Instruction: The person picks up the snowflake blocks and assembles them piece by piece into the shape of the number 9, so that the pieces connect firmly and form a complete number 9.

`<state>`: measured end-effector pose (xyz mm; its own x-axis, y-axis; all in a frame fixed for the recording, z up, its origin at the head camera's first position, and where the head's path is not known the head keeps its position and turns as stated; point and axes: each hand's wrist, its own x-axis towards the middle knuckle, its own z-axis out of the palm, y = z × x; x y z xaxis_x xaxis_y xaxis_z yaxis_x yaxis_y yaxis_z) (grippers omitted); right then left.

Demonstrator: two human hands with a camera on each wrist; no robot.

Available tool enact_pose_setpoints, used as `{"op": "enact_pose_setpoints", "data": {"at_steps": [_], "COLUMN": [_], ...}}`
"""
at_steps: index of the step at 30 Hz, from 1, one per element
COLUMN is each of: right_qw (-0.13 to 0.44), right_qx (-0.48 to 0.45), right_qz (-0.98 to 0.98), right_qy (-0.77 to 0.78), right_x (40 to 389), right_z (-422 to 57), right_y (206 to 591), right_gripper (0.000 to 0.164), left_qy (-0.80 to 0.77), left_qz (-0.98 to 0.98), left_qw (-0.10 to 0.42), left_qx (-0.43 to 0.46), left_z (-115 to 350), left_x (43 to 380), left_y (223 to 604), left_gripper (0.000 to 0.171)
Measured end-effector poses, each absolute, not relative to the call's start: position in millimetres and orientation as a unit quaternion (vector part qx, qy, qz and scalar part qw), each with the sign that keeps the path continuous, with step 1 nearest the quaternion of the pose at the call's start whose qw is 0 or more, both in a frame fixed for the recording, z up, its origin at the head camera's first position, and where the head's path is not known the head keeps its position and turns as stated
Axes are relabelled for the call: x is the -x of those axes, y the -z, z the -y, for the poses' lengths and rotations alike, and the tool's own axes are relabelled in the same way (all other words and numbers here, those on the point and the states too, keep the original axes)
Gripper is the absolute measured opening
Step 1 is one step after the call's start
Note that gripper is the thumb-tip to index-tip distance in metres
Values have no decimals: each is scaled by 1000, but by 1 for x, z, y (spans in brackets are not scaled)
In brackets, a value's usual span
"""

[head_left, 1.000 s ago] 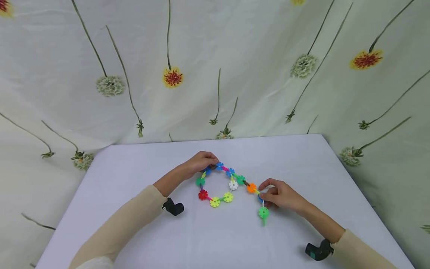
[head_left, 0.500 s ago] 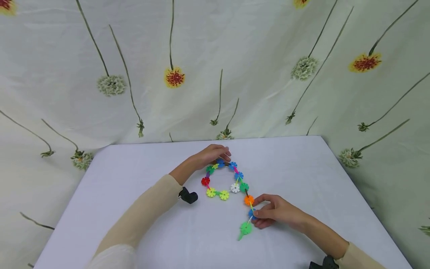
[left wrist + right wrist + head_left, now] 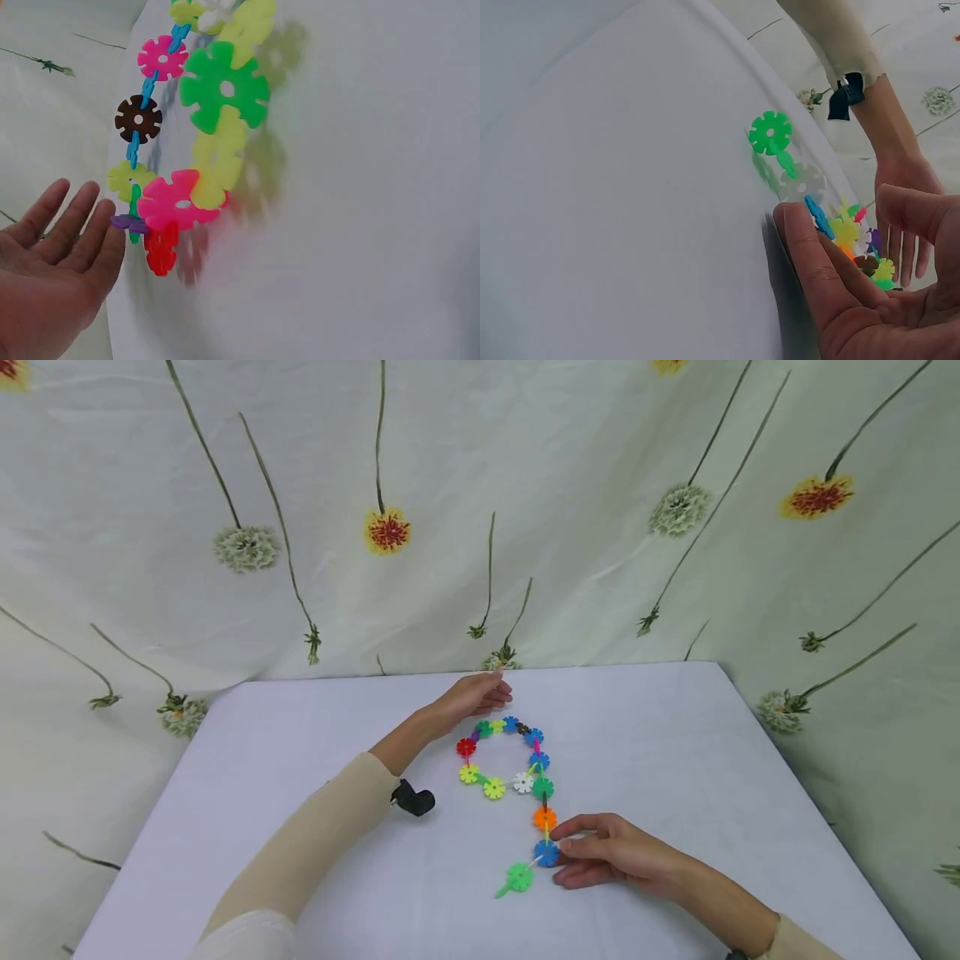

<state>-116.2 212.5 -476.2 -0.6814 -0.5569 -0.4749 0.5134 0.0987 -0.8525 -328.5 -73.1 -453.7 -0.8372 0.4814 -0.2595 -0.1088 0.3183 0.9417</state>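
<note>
A chain of colourful notched plastic discs, slotted together, lies on the white table; a red disc (image 3: 466,747) is on the left of its loop and a white disc (image 3: 522,782) on the lower right. From the loop a tail runs toward the front through an orange disc (image 3: 544,818) and a blue disc (image 3: 547,852) to a green disc (image 3: 519,877). My left hand (image 3: 471,696) is just behind the loop, its fingers extended in the left wrist view. Beside the blue disc is my right hand (image 3: 622,857), fingertips right at its edge, thumb apart from the fingers in the right wrist view.
The white-covered table (image 3: 675,735) reaches back to a hanging cloth (image 3: 570,460) printed with flowers. A black wrist camera (image 3: 413,798) is strapped at the left sleeve.
The tail has swung left and toward the front with my right hand, which has loosened from the blue disc. The loop has turned; my left hand has moved off it to the back.
</note>
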Motion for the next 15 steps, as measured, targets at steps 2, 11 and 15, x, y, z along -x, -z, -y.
{"op": "enact_pose_setpoints", "data": {"at_steps": [2, 11, 15], "right_qw": [397, 402, 405], "right_qx": [22, 43, 49], "right_qz": [-626, -616, -612], "right_qy": [671, 676, 677], "right_x": [116, 115, 117], "right_z": [-213, -215, -216], "right_y": [477, 476, 475], "right_gripper": [52, 51, 51], "left_qy": [-568, -609, -631], "left_qz": [-773, -739, -722], "left_qw": [256, 270, 265], "left_qx": [-118, -100, -101], "left_z": [85, 127, 134], "left_x": [319, 271, 260], "left_y": [453, 455, 460], "left_gripper": [60, 66, 68]}}
